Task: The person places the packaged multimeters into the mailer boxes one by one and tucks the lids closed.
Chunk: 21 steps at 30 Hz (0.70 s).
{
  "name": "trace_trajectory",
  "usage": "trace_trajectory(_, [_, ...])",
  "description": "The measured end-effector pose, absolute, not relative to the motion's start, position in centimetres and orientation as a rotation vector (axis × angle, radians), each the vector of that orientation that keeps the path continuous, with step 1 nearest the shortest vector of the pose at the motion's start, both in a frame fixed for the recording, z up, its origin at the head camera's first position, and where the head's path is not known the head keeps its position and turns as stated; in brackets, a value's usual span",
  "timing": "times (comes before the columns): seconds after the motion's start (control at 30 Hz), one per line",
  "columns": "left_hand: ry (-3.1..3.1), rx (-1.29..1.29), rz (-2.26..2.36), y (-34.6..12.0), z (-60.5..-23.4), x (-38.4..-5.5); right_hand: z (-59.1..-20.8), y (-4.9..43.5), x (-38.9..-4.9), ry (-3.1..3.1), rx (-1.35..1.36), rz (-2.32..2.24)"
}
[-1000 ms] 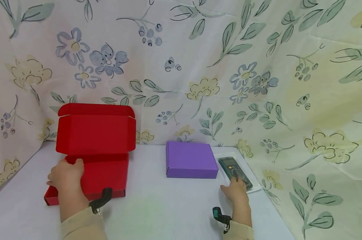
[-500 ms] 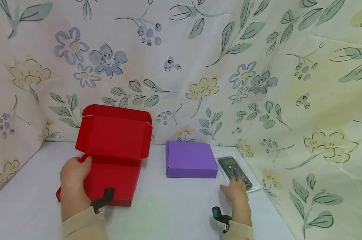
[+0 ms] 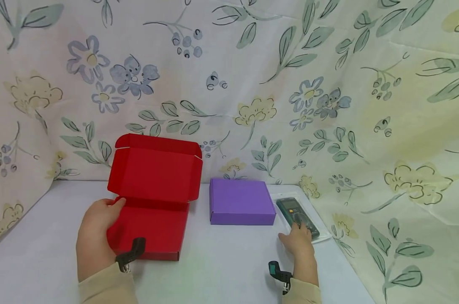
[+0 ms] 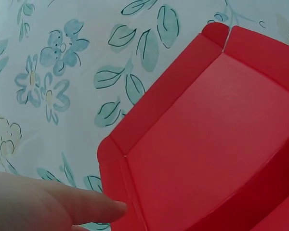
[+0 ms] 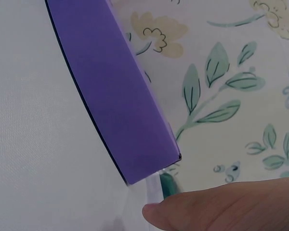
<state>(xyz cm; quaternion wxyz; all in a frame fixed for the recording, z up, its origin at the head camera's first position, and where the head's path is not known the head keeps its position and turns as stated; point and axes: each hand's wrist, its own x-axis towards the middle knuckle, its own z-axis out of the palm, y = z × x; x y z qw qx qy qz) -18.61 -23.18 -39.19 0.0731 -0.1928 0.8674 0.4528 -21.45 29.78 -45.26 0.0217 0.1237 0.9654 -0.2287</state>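
My left hand (image 3: 95,232) grips the left side wall of a red cardboard box (image 3: 149,230), thumb over its top edge. The box stands with its lid raised and leaning back, and its floor shows bare red in the visible part. In the left wrist view, one digit reaches toward the lid's side flap (image 4: 118,178). On the right, my right hand (image 3: 299,249) rests its fingertips on the lower part of a dark green multimeter (image 3: 291,206), thumb spread to the left. The multimeter lies on a shallow whitish clear plastic tray or wrapper (image 3: 322,223).
A closed purple cardboard box (image 3: 241,200) sits between the red box and the multimeter, near the back edge of the white table (image 3: 221,266). Flower-patterned cloth (image 3: 229,76) hangs behind the table and along both sides.
The red box has slid to the right, toward the purple box, and turned slightly, with my left hand at its side wall. My right hand has stayed on the multimeter.
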Motion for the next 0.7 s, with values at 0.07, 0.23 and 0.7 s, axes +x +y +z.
trace_trajectory(0.07, [2.591,-0.571,1.356,-23.1,-39.2,-18.7,-45.2,29.7,-21.5,2.995,0.382,-0.710])
trace_trajectory(0.23, [2.570,-0.537,1.356,-22.8,-39.3,-18.8,-45.2,29.7,-21.5,3.002,0.379,-0.706])
trace_trajectory(0.7, [2.577,-0.409,1.305,-22.0,-38.9,-19.0,-45.3,29.6,-21.4,3.010,0.382,-0.698])
